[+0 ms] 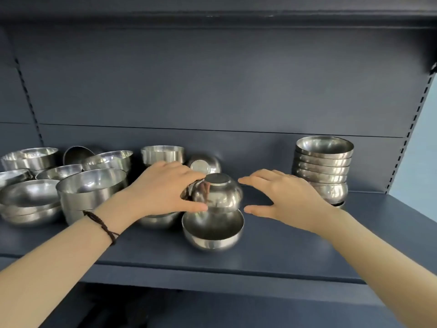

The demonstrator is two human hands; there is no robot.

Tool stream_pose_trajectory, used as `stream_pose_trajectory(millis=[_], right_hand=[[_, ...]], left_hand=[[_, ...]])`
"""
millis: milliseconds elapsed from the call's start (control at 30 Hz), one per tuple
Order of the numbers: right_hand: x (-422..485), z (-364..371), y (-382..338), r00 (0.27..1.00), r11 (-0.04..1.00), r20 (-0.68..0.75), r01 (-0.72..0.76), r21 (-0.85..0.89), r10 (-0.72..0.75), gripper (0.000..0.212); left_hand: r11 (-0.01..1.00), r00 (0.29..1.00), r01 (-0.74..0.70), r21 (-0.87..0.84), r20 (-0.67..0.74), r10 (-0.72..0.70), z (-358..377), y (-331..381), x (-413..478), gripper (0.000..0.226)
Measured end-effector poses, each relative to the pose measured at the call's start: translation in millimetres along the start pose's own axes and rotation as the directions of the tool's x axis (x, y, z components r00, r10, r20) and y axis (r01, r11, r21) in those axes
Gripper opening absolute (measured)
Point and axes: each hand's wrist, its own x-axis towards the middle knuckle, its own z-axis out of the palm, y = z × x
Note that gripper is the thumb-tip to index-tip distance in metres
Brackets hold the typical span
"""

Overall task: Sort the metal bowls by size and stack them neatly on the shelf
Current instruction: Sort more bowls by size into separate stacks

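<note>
Plainly, the small inverted bowl (216, 197) is a light, rigid thing. It looks like thin polished steel, so it should lift with little effort and will not give under the fingers. Its domed wall is smooth and probably slippery. The surest holds are likely the rolled rim or the flat foot ring now facing up, rather than the curve itself. It will clatter and may skid if set down carelessly.

The person's left hand (160, 188) grips this bowl, with the thumb low on the near side and the fingers curled over the far shoulder. The right hand (283, 197) hovers just beside it on the other side, fingers spread and holding nothing. Whether its fingertips touch the metal cannot be told.

The bowl sits mouth-down, partly over an upright bowl (212, 233) of similar size, near the middle of the dark blue-grey shelf (283, 252). It is mirror-bright, reflecting the hand, and has a duller grey base disc.

To the right, against the back panel, stands a nested stack (324, 166) of similar round bowls. To the left, the unsorted bowls (92, 185) of several sizes lie jumbled, some straight-walled and some tipped. A dark cord bracelet (101, 223) circles the left wrist.
</note>
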Motion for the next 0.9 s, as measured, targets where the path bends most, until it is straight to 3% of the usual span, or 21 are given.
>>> stream_pose_trajectory(millis=[200,400,567,633,700,767,833,900], right_hand=[[29.9,22.6,-30.2,0.992,0.978,0.098,-0.094,0.187,0.077,0.075],[54.5,48.3,-29.5,0.963,0.852,0.243,-0.226,0.473,0.120,0.097],[58.9,51.4,-31.0,0.982,0.825,0.137,-0.185,0.534,0.132,0.095],[60.7,44.3,-26.9,0.978,0.774,0.052,-0.193,0.604,0.203,0.089],[64.1,29.3,-24.2,0.939,0.593,0.044,-0.251,0.765,0.342,0.077],[67.6,16.1,-22.6,0.903,0.257,0.127,-0.248,0.934,0.410,0.057],[70.0,7.3,-22.5,0.899,-0.042,0.250,-0.252,0.967,0.359,0.046],[71.4,3.9,-25.6,0.895,-0.188,0.316,-0.268,0.945,0.315,0.053]], left_hand=[[0.987,1.000,-0.024,-0.160,0.013,0.027,25.1,-2.4,-0.5,0.093],[0.977,0.999,-0.033,-0.211,-0.043,0.024,34.6,-1.2,7.4,0.095],[0.972,0.998,-0.034,-0.231,-0.061,0.021,34.0,-5.2,8.2,0.097],[0.946,0.995,-0.027,-0.322,-0.104,-0.007,32.5,-9.1,9.0,0.098],[0.873,0.986,-0.022,-0.488,-0.156,-0.062,30.0,-10.7,10.4,0.108],[0.761,0.971,-0.024,-0.649,-0.196,-0.136,28.7,-8.5,13.9,0.120],[0.639,0.963,-0.035,-0.768,-0.197,-0.184,27.9,-2.8,19.0,0.128],[0.541,0.961,-0.059,-0.839,-0.194,-0.195,27.5,4.2,25.7,0.137]])
